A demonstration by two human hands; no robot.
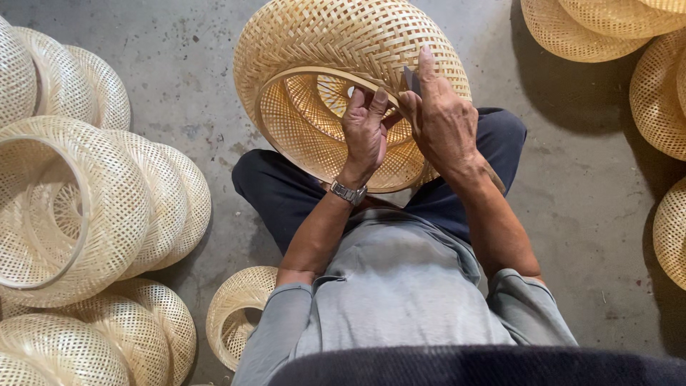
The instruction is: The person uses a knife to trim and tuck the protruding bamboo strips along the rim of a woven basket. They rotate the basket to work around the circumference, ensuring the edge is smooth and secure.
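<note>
- Looking down, I see a large woven bamboo basket propped on the lap, its open mouth tilted toward me, right under both hands.
- My left hand is closed around the basket's rim hoop, fingers curled over the edge, a wristwatch on that wrist.
- My right hand is wrapped around a small dark blade, forefinger stretched along it, tip pressed to the weave just above the rim.
- I judge the basket light and springy: thin open lattice that would dent or split if squeezed mid-wall, so the stiff rim hoop is the place to hold.
- Off to the left of my hands lie paler finished baskets in a heap on the concrete floor; more golden baskets sit to the right.
- One small basket rests beside my left elbow.
</note>
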